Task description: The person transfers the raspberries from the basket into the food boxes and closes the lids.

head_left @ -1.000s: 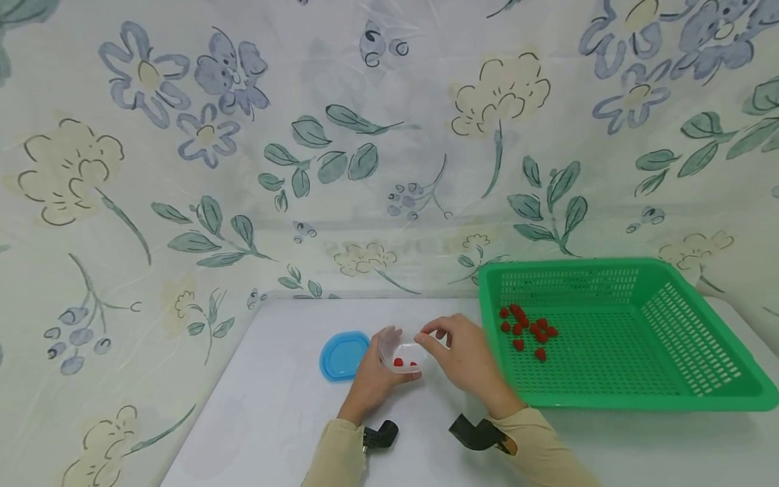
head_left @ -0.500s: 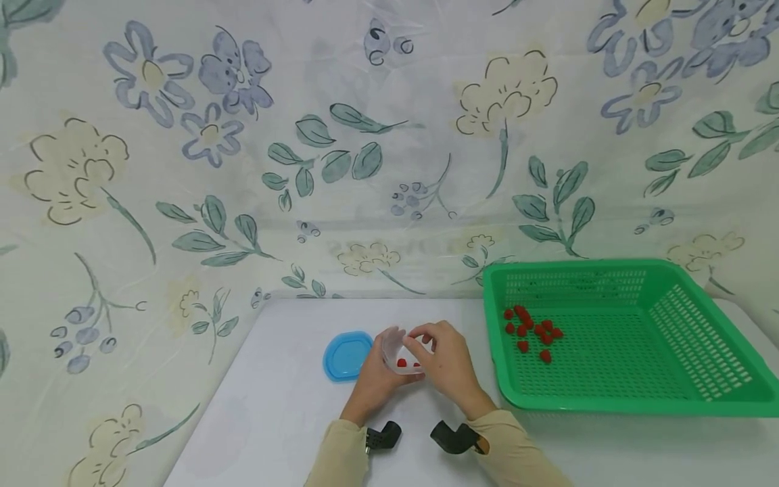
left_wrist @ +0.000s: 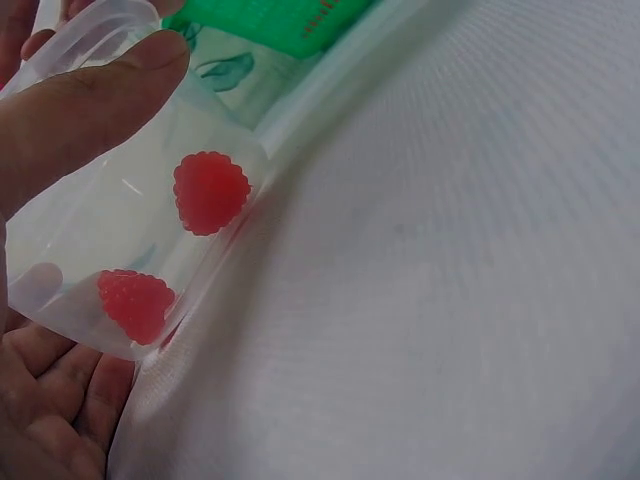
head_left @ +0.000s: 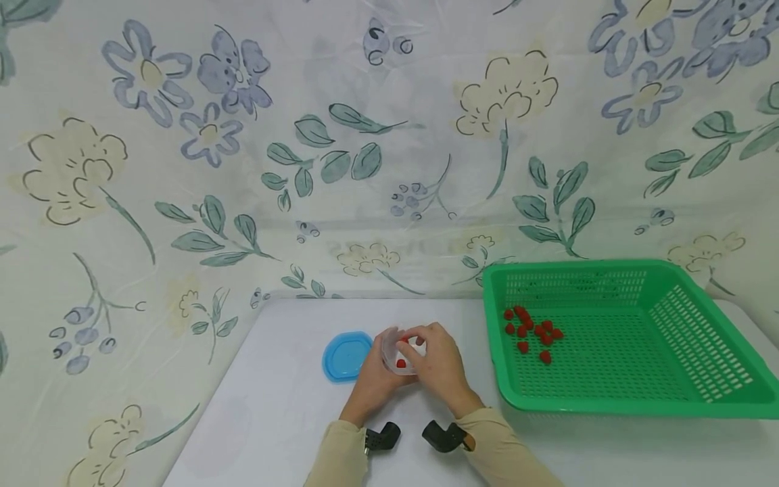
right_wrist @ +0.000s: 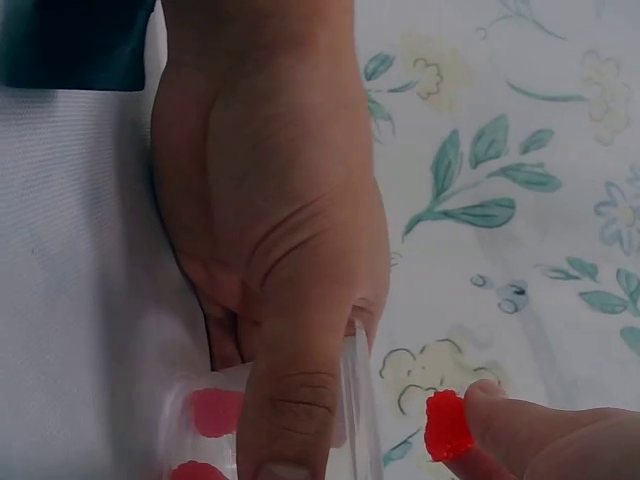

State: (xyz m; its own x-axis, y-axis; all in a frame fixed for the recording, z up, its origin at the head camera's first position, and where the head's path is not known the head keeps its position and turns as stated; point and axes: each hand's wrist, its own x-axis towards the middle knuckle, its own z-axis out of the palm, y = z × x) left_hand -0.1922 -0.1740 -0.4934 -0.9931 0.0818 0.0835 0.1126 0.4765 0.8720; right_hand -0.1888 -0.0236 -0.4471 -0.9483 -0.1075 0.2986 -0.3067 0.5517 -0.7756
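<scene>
My left hand grips a small clear plastic container, tilted with its mouth toward my right hand. The thumb lies over its side and the other fingers go underneath. Two raspberries lie inside, one raspberry near the bottom corner and another raspberry lower in that view. Between thumb and fingertips, my right hand pinches a further raspberry. In the head view these fingertips overlap the container's mouth.
A blue lid lies on the white table, left of the container. To the right stands a large green perforated basket, with several raspberries in its left part. A floral cloth hangs behind the table.
My right hand has moved left, bringing its fingertips from the container's right side to over its mouth. My left hand keeps the container in nearly the same place.
</scene>
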